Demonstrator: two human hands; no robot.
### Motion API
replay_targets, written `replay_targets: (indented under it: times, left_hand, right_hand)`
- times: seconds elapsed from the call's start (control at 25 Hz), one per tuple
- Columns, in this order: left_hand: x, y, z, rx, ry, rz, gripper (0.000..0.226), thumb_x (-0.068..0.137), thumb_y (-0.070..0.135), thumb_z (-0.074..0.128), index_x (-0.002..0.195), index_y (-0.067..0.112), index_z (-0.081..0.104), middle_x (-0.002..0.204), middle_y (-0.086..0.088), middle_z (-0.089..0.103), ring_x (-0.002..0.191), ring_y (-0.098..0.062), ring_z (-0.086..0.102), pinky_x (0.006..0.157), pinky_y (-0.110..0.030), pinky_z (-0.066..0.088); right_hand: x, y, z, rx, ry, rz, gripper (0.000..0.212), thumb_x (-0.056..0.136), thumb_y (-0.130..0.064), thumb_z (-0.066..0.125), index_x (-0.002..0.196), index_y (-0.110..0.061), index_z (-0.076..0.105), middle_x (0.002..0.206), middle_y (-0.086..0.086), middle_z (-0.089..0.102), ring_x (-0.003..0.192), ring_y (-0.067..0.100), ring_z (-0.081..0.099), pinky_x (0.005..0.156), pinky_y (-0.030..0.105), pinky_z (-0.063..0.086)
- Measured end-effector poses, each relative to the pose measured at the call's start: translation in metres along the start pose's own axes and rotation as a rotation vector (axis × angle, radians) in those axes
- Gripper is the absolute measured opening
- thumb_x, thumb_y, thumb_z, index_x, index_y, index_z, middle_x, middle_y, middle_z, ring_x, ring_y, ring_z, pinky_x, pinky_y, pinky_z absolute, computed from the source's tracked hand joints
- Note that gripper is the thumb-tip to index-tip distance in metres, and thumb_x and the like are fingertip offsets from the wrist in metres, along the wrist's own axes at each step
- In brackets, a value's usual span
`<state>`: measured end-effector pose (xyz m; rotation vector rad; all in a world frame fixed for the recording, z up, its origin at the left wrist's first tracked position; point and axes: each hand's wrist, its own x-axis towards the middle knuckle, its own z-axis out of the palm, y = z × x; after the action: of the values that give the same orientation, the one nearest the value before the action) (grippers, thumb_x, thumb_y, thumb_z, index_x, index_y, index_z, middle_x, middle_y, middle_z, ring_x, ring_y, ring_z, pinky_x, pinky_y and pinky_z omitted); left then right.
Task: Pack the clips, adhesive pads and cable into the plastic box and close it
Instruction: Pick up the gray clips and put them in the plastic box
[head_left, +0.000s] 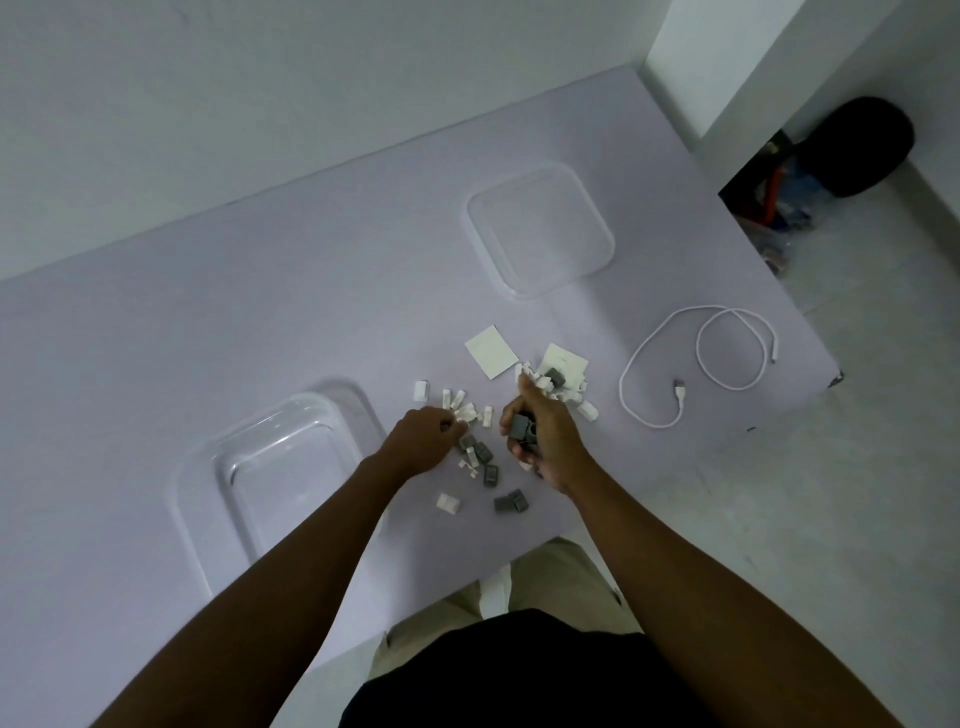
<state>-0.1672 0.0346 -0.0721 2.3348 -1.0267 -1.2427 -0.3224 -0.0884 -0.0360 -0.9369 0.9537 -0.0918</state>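
Plastic box (280, 467), left of both hands, looks empty. Right hand (540, 441) clutches gray clips (522, 427); left hand (423, 439) pinches white ones. Pads, cable, lid untouched: early stage.

A plain indoor room, probably in a home: bare white walls (260, 104) and a pale tiled floor (831, 519) around a lavender-topped table (208, 338). Well beyond the fingertips of the right hand (540, 436), a dark round bag (862, 145) (contents too blurred to name) sits in a corner recess.
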Motion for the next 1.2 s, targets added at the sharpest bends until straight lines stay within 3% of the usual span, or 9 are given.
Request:
replay_targets:
  times: [0.12,0.24,0.32,0.4,0.56,0.72,0.88,1.04,1.2]
  left_hand:
    - [-0.004,-0.001,0.005,0.198,0.019,0.048,0.023,0.095,0.041,0.051,0.094,0.018,0.057,0.085,-0.004,0.064,0.075,-0.021,0.059,0.065,-0.032,0.046]
    - [-0.007,-0.003,0.011,0.276,0.049,0.070,0.038,0.094,0.048,0.051,0.118,0.018,0.051,0.096,-0.008,0.063,0.077,-0.023,0.058,0.067,-0.032,0.047]
    - [-0.009,-0.005,0.016,0.320,0.053,0.083,0.039,0.095,0.045,0.051,0.124,0.018,0.049,0.098,-0.009,0.065,0.081,-0.025,0.062,0.068,-0.033,0.049]
    - [-0.011,-0.004,0.021,0.364,0.054,0.093,0.035,0.095,0.039,0.050,0.122,0.017,0.050,0.099,-0.009,0.066,0.083,-0.025,0.064,0.067,-0.032,0.049]
    - [-0.010,0.002,0.024,0.388,0.100,0.098,0.025,0.098,0.031,0.046,0.115,0.013,0.051,0.097,-0.010,0.067,0.082,-0.027,0.064,0.063,-0.030,0.043]
    - [-0.013,0.003,0.018,0.333,0.160,0.069,0.025,0.099,0.030,0.043,0.113,0.011,0.051,0.097,-0.013,0.066,0.080,-0.031,0.063,0.062,-0.032,0.041]
    - [-0.031,0.001,-0.006,0.153,0.251,0.055,0.022,0.098,0.030,0.046,0.106,0.010,0.050,0.086,-0.012,0.067,0.069,-0.028,0.060,0.059,-0.034,0.044]
    - [-0.072,-0.021,-0.044,-0.046,0.347,-0.019,0.022,0.096,0.034,0.049,0.100,0.013,0.049,0.085,-0.011,0.068,0.071,-0.028,0.064,0.065,-0.042,0.055]
    - [-0.128,-0.082,-0.072,-0.120,0.335,-0.244,0.034,0.097,0.045,0.046,0.089,0.013,0.049,0.087,-0.009,0.067,0.074,-0.024,0.060,0.064,-0.036,0.047]
  right_hand:
    - [0.006,0.019,-0.005,-0.512,0.130,-0.113,0.044,0.093,-0.037,0.066,0.064,-0.004,0.061,0.054,0.009,0.057,0.043,0.015,0.047,0.047,0.026,0.041]
    - [0.008,0.044,-0.009,-0.990,0.124,-0.130,0.020,0.087,-0.034,0.072,0.089,-0.014,0.070,0.083,0.005,0.070,0.071,0.014,0.062,0.066,0.030,0.054]
    - [0.008,0.053,-0.005,-1.126,0.099,-0.113,0.025,0.086,-0.030,0.073,0.107,-0.018,0.069,0.099,0.007,0.073,0.087,0.020,0.068,0.074,0.032,0.058]
    - [0.011,0.055,0.002,-1.218,0.127,-0.111,0.030,0.086,-0.030,0.071,0.113,-0.018,0.067,0.103,0.008,0.073,0.093,0.025,0.069,0.077,0.034,0.058]
    - [0.019,0.056,0.013,-1.361,0.194,-0.114,0.014,0.090,-0.026,0.064,0.098,-0.016,0.068,0.092,0.007,0.073,0.087,0.026,0.070,0.072,0.034,0.057]
    - [0.023,0.052,0.010,-1.255,0.270,-0.137,0.020,0.090,-0.031,0.065,0.096,-0.012,0.070,0.091,0.008,0.072,0.086,0.026,0.068,0.074,0.035,0.057]
    - [0.021,0.036,0.018,-0.812,0.247,-0.133,0.019,0.087,-0.027,0.071,0.089,-0.009,0.069,0.069,0.004,0.070,0.063,0.018,0.068,0.066,0.036,0.059]
    - [0.012,0.010,0.053,-0.647,0.191,-0.165,0.019,0.090,-0.024,0.067,0.086,-0.005,0.068,0.060,0.002,0.067,0.047,0.010,0.055,0.051,0.024,0.046]
    - [0.000,-0.003,0.108,-0.476,-0.038,-0.129,0.017,0.091,-0.023,0.066,0.084,-0.007,0.067,0.059,0.001,0.061,0.042,0.011,0.040,0.041,0.021,0.030]
